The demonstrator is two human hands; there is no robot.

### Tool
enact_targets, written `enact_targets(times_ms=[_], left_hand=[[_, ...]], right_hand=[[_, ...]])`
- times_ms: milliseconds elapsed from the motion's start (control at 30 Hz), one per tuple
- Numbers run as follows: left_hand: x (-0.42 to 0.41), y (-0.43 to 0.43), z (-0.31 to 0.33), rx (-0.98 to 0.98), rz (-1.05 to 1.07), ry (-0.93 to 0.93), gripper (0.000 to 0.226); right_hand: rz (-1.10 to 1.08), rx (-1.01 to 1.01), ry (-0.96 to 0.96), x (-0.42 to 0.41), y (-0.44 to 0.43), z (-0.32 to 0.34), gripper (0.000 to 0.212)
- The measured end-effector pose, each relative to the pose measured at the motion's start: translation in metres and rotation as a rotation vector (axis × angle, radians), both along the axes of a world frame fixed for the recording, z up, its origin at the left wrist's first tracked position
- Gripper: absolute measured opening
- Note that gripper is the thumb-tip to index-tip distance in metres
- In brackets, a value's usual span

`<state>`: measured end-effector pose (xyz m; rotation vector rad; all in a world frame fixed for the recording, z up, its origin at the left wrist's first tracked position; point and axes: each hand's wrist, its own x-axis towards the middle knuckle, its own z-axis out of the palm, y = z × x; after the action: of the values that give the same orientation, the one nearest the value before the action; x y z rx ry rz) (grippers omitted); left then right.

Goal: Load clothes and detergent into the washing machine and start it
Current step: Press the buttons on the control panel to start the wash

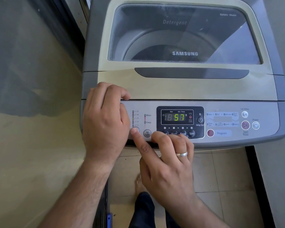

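Note:
A grey top-loading washing machine [187, 89] fills the upper right, its glass lid [184, 35] down, the drum dimly visible beneath. The control panel [220, 119] faces me and its display [177, 117] reads 57 in green. My left hand [105, 122] rests on the panel's left end, fingers curled over the lid seam, holding nothing. My right hand [166, 162], with a ring, points its index fingertip onto the round water-level button [136, 130] at the panel's lower left; the other fingers are curled over the soak, wash and rinse buttons. No clothes or detergent container can be seen.
The red start/pause button [245, 125] and power button [255, 125] sit at the panel's right end, with a program button [210, 133] left of them. A reflective wall [31, 79] stands to the left. Tiled floor [220, 186] and my bare foot [139, 183] lie below.

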<state>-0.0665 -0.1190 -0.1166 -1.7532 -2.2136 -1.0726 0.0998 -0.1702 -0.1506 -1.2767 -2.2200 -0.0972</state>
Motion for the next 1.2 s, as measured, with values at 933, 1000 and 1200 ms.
enact_targets(times_ms=[933, 1000, 1200], left_hand=[[-0.006, -0.001, -0.004, 0.025, -0.02, 0.013, 0.032], [-0.005, 0.0, -0.005, 0.024, -0.017, 0.015, 0.032], [-0.001, 0.001, -0.005, 0.019, -0.008, 0.012, 0.032]], right_hand=[[0.019, 0.034, 0.075, 0.077, 0.017, -0.004, 0.028], [-0.011, 0.046, 0.061, 0.094, 0.019, -0.002, 0.025], [-0.054, 0.054, 0.065, 0.13, 0.022, -0.001, 0.025]])
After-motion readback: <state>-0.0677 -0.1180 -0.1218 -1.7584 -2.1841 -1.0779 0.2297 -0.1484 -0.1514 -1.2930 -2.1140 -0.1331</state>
